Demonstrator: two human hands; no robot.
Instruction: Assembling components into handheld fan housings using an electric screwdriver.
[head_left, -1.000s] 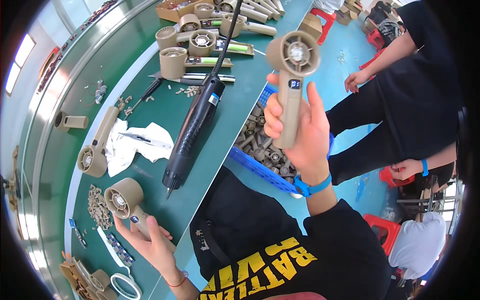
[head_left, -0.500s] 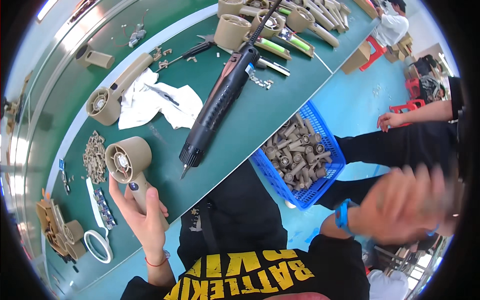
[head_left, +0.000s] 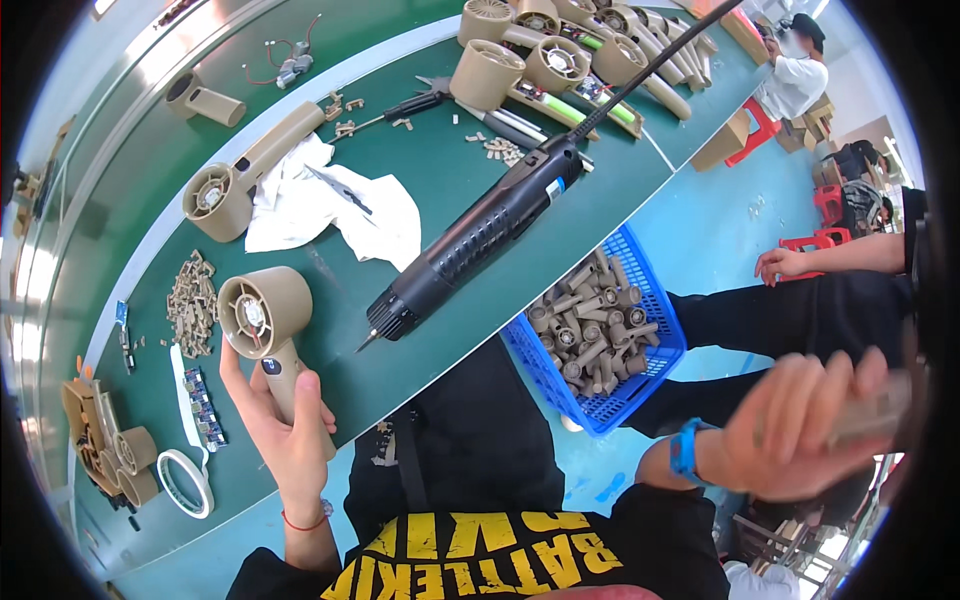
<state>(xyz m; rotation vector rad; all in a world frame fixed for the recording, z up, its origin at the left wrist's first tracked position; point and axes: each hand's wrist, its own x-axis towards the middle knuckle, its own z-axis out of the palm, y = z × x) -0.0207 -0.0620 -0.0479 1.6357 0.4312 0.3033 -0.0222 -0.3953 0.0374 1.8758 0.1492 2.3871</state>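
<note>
Upright, dryer shell [head_left: 262,325] in left hand [head_left: 285,435]

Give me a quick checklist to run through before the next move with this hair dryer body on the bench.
1. Left hand grips tan hair dryer body by its handle: ok.
2. Right hand contents: cannot tell, blurred.
3. Black electric screwdriver lies on the green bench, untouched: ok.
4. Blue basket of tan parts near the right hand: ok.
5. White cloth lies apart from the screwdriver tip: ok.
</note>
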